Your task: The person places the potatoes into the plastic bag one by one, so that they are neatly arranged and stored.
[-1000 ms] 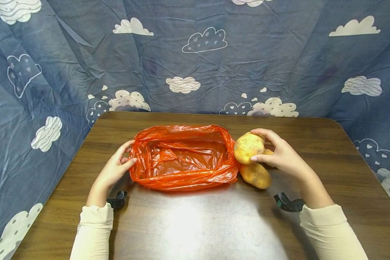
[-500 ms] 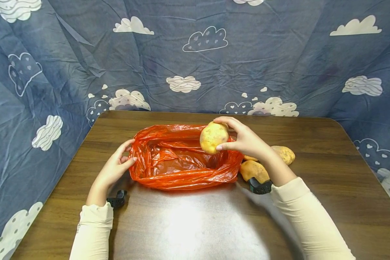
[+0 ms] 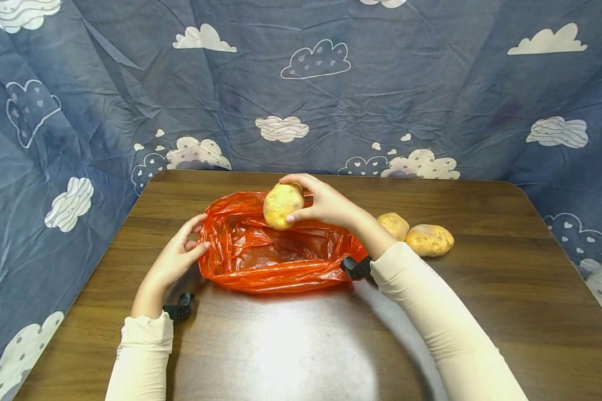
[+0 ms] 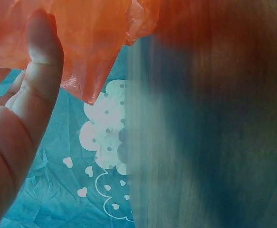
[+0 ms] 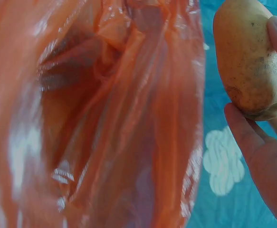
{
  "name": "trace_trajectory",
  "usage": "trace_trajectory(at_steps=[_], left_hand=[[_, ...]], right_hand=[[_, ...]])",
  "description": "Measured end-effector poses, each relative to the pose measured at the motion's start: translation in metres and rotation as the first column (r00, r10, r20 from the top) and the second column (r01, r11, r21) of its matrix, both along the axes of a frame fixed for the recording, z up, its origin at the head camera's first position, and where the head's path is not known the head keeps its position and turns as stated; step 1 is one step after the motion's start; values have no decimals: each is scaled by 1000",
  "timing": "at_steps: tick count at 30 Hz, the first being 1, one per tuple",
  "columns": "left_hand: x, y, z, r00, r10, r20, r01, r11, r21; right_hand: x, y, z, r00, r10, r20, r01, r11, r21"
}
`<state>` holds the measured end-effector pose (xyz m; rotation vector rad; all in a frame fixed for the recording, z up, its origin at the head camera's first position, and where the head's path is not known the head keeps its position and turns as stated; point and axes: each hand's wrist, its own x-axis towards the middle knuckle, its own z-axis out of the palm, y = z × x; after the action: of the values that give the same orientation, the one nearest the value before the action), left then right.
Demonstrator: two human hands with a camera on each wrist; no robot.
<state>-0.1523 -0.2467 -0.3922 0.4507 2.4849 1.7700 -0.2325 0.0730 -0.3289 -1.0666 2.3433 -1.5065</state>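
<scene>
A thin red plastic bag [image 3: 276, 283] lies wide on the table with its mouth spread upward; only crumpled film shows inside. At its left end my left hand [image 3: 173, 259] holds the rim with thumb and fingertips; the thumb lies against the film [image 4: 76, 42] in the left wrist view. Over the bag's back rim, above the opening, my right hand [image 3: 323, 206] grips a yellow potato [image 3: 281, 207] between thumb and fingers. That potato [image 5: 247, 57] is upright in the right wrist view, beside the bag's film [image 5: 176, 118].
Two more potatoes, one nearer the bag [image 3: 393, 225] and one farther right [image 3: 430, 240], rest on the brown wooden table [image 3: 506, 289]. My right forearm blocks part of the area beside them. A blue cloud-patterned cloth [image 3: 406, 83] hangs behind the table.
My right hand has lifted the potato from the pile at the right and carried it left over the bag. My left hand has stayed at the bag's left end.
</scene>
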Motion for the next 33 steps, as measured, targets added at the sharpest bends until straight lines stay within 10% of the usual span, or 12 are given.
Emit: trace_trajectory(at_steps=[9,33], left_hand=[[11,10,21,1000,9,-19,-10,998,-55],[9,13,19,1000,-5,9,5,1000,-30]], right_hand=[[-8,-32,-18,996,36,82,-38,999,17],[-4,-78,-68,975,8,223,-28,996,86]])
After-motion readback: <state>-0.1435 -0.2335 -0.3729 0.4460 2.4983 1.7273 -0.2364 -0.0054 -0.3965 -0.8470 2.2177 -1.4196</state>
